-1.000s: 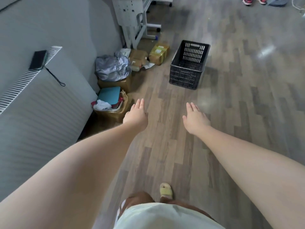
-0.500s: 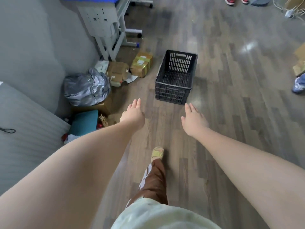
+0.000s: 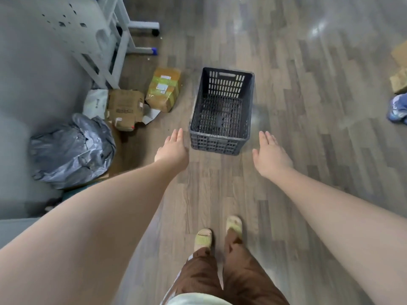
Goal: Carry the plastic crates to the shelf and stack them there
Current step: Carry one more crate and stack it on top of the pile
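Note:
A dark grey slatted plastic crate stands empty on the wooden floor ahead of me, its short near wall facing me. My left hand is stretched out with straight fingers just left of the crate's near left corner, not touching it. My right hand reaches forward with fingers spread, a little right of the near right corner, also apart from it. Both hands hold nothing. No shelf is in view.
Left of the crate lie taped cardboard parcels, a torn box and a grey plastic bag against the wall. A white metal frame on castors stands behind them. Someone's shoe and boxes sit at the right edge.
I have walked closer to the crate, which now sits between my outstretched hands. Both hands have spread wider apart. The radiator on the left has left the view.

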